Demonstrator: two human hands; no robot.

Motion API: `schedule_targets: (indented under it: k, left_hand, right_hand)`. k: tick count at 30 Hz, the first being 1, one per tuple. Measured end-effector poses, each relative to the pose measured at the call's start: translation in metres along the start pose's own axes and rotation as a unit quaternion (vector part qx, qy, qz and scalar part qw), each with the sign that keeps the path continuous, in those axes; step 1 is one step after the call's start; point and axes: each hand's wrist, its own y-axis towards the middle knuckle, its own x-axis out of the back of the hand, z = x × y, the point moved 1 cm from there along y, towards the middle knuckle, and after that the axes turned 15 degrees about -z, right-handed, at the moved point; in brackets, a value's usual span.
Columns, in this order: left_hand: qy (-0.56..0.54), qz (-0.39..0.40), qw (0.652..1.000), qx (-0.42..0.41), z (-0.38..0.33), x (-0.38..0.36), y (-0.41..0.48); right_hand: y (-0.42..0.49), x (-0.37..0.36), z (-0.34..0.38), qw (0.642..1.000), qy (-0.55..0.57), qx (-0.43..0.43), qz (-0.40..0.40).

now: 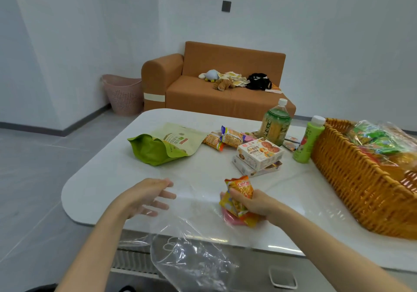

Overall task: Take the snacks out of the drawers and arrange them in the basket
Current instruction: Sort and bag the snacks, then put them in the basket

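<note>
My right hand (255, 203) grips a bunch of small orange and yellow snack packets (239, 192) just above the white table (108, 179), near its front edge. My left hand (149, 196) hovers to the left of them, fingers relaxed, beside a clear plastic bag (191, 255) that hangs over the table's front edge. The wicker basket (352, 174) stands at the right and holds several wrapped snacks (381, 140). Further back lie a green pouch (162, 145), noodle packets (223, 138) and stacked white biscuit boxes (259, 156).
Two green drink bottles (276, 122) (308, 140) stand between the boxes and the basket. A drawer handle (283, 278) shows below the table's front edge. Behind the table are an orange sofa (203, 88) with soft toys and a pink bin (124, 93).
</note>
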Motion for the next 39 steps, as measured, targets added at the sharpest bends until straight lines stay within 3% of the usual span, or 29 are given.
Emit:
schedule_targets:
  k: [7, 12, 18, 22, 25, 27, 31, 39]
  left_hand:
    - [0.004, -0.018, 1.000, -0.001, 0.012, 0.000, -0.013]
    - [-0.003, -0.025, 1.000, -0.001, 0.015, 0.004, -0.010]
    - [-0.014, -0.023, 1.000, -0.002, 0.013, 0.006, -0.007]
    - [-0.031, -0.029, 0.999, -0.005, 0.011, 0.007, -0.006]
    - [-0.066, -0.036, 0.997, -0.002, 0.011, 0.008, -0.006]
    - [-0.103, -0.048, 0.994, 0.001, 0.011, 0.009, -0.004]
    - [-0.181, -0.069, 0.981, 0.022, 0.009, 0.009, -0.002]
    - [-0.190, -0.054, 0.980, 0.025, 0.001, -0.022, -0.001]
  right_hand:
    - [0.010, -0.021, -0.005, 0.997, -0.014, -0.062, -0.034]
    - [0.006, -0.010, 0.007, 0.999, -0.021, -0.038, 0.019]
    - [-0.003, -0.001, 0.015, 0.996, -0.094, -0.001, 0.005]
    - [-0.004, 0.001, 0.009, 0.999, -0.029, 0.008, -0.018]
    - [0.001, 0.004, -0.008, 0.991, 0.124, -0.043, -0.017]
    - [0.004, 0.010, -0.018, 0.975, 0.207, -0.066, -0.048]
    - [0.005, 0.027, -0.030, 0.954, 0.270, -0.072, -0.109]
    - [0.009, 0.040, -0.060, 0.947, 0.194, -0.021, -0.256]
